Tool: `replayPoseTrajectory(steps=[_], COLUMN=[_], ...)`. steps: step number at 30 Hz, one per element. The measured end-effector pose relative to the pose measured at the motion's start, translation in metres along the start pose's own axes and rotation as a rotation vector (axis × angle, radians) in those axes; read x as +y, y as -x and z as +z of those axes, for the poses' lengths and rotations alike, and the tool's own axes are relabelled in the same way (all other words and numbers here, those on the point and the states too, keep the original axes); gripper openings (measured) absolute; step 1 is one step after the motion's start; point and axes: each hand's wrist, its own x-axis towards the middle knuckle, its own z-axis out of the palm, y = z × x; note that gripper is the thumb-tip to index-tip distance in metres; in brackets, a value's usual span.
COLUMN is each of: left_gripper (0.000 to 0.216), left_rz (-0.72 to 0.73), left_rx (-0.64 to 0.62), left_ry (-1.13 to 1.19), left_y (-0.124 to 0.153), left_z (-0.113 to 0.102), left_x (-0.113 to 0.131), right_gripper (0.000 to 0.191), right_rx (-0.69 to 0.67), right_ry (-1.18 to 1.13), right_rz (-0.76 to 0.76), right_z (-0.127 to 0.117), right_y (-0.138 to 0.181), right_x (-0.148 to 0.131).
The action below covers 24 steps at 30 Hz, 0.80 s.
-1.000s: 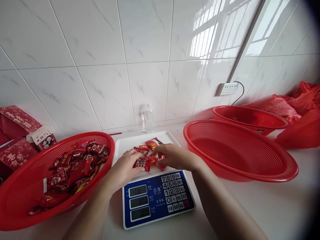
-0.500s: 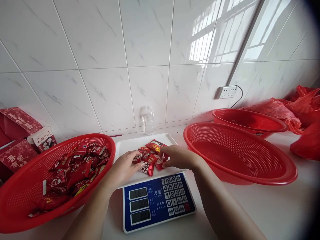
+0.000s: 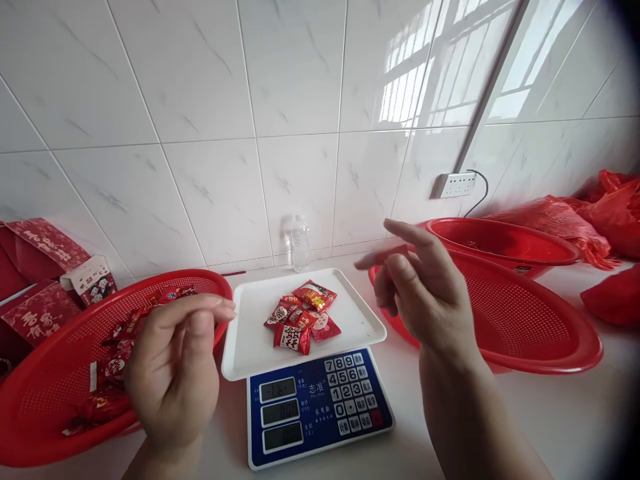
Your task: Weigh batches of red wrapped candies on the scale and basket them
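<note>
Several small red snack packets (image 3: pixel 303 315) lie in a loose pile on the white tray of the digital scale (image 3: pixel 320 407). My left hand (image 3: pixel 173 367) is raised over the right side of a red perforated basket (image 3: pixel 30 393), its fingers curled and the thumb tip against the index finger, with nothing showing between them. Beneath and behind it, more red packets (image 3: pixel 113 363) fill part of that basket, some hidden by the hand. My right hand (image 3: pixel 425 287) hovers before another red basket (image 3: pixel 530 320), index finger stretched out, other fingers partly bent, holding nothing; one finger is blurred.
Against the tiled wall stands a clear plastic bottle (image 3: pixel 300 245) behind the scale. Printed red boxes (image 3: pixel 37 310) sit at the far left. A further red basket (image 3: pixel 500 233) and red plastic bags (image 3: pixel 610 207) are at the right, near a wall socket (image 3: pixel 455 185).
Both hands have lifted off the packets on the scale tray and moved apart, left hand to the left, right hand up and right. The packets stay on the tray.
</note>
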Motion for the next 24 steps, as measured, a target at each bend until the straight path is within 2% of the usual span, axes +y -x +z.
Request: replayPoseTrajectory(steps=[1, 5, 6, 8, 10, 13, 15, 18, 21, 24], left_gripper=[0.012, 0.026, 0.030, 0.032, 0.027, 0.018, 0.016, 0.016, 0.023, 0.032], left_rz=[-0.030, -0.322, -0.350, -0.335, -0.316, -0.340, -0.347, -0.328, -0.363, -0.564], left_rx=[-0.065, -0.612, -0.684, -0.686, -0.646, -0.680, -0.712, -0.656, -0.537, -0.464], left_ry=[0.049, 0.209, 0.231, 0.250, 0.250, 0.229, 0.127, -0.203, -0.522, -0.753], left_y=[0.003, 0.020, 0.024, 0.032, 0.034, 0.027, 0.018, -0.003, -0.030, -0.053], left_z=[0.001, 0.019, 0.025, 0.036, 0.041, 0.036, 0.026, -0.001, -0.044, -0.093], left_x=[0.006, 0.016, 0.017, 0.018, 0.020, 0.025, 0.026, 0.012, -0.026, -0.069], right_gripper=[0.035, 0.046, 0.047, 0.047, 0.049, 0.052, 0.054, 0.057, 0.057, 0.058], right_rx=[-0.040, -0.407, -0.486, -0.577, -0.575, -0.516, -0.515, -0.488, -0.427, -0.408], right_ry=[-0.007, -0.035, -0.031, -0.037, -0.053, -0.050, -0.036, 0.061, 0.207, 0.278], right_rz=[0.005, 0.029, 0.040, 0.084, 0.142, 0.190, 0.174, 0.094, 0.057, 0.056], right_z=[0.000, 0.011, 0.017, 0.028, 0.038, 0.041, 0.037, 0.029, 0.020, 0.015], right_y=[0.003, 0.015, 0.018, 0.023, 0.027, 0.028, 0.025, 0.018, 0.012, 0.008], right_x=[-0.005, -0.012, -0.011, -0.010, -0.008, -0.007, -0.004, 0.000, 0.002, 0.001])
